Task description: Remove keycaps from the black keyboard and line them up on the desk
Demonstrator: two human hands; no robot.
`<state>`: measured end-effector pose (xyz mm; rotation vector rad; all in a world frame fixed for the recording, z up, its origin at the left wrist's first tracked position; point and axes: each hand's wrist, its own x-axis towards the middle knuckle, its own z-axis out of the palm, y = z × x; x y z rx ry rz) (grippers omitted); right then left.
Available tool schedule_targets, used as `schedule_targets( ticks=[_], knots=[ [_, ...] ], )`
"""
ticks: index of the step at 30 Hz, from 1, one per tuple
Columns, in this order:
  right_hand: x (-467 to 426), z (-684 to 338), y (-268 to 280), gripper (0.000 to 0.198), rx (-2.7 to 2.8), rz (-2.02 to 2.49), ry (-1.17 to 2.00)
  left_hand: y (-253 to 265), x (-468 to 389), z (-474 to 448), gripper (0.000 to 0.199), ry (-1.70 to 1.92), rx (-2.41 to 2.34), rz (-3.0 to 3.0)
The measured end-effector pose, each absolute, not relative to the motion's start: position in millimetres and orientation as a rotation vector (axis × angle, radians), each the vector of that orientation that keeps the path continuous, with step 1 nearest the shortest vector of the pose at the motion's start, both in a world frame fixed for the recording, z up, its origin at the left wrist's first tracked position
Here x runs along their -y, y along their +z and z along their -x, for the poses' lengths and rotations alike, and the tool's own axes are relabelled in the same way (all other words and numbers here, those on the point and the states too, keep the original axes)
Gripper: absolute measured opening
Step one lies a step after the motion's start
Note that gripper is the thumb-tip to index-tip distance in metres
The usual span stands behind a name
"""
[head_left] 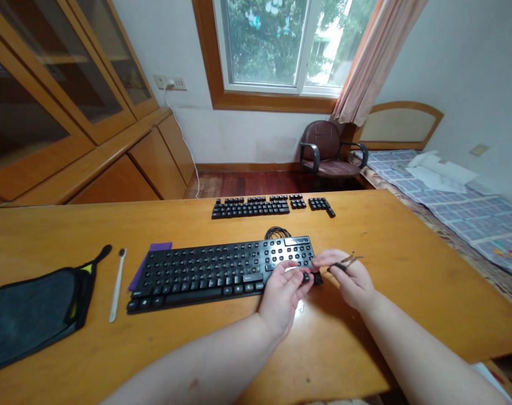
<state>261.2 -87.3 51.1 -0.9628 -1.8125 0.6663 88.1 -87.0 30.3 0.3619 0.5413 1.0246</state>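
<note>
A black keyboard (205,270) lies on the table, with most of its keycaps off and the bottom row still in place. My left hand (283,295) is over its right end, fingers pinched on a small black keycap (306,277). Just to the right, my right hand (352,281) is closed around a thin two-pronged tool that looks like tweezers (349,260), prongs pointing right. Its fingertips are close to those of my left hand. Both hands hide the keyboard's lower right corner.
Loose black keycaps (250,209) stand in keyboard order near the table's far edge. A coiled cable (277,232) sits behind the keyboard. Under its left end is a purple cloth (138,275). A toothbrush (118,286) and a dark grey cloth pouch (32,309) lie left.
</note>
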Motion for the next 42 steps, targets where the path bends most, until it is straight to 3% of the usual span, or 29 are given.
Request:
schedule_targets(
  ticks=[3,13,22,26,36,42],
  knots=[
    [87.8,-262.4,47.9,0.024,1.686,1.147,0.556,29.4,86.9,-87.8,0.029,1.019,-0.55,-0.353],
    [85.4,-257.0,55.4,0.021,2.166,1.17,0.539,26.2,87.2,-89.7,0.039,0.946,-0.553,-0.514],
    [42.1,-333.3,31.5,0.029,1.794,2.131,0.322,16.2,90.0,-88.7,0.029,0.679,-0.652,-0.775],
    [27.5,-338.3,13.6,0.032,1.745,2.195,0.338,16.6,89.1,-88.4,0.029,0.66,-0.652,-0.801],
    [2.0,-318.9,5.7,0.042,1.777,2.385,-0.087,16.9,89.1,-90.0,0.032,0.647,-0.669,-0.845],
    [-25.9,-319.7,7.3,0.04,1.82,2.448,-0.185,14.9,88.1,-89.5,0.033,0.642,-0.657,-0.852]
  ],
)
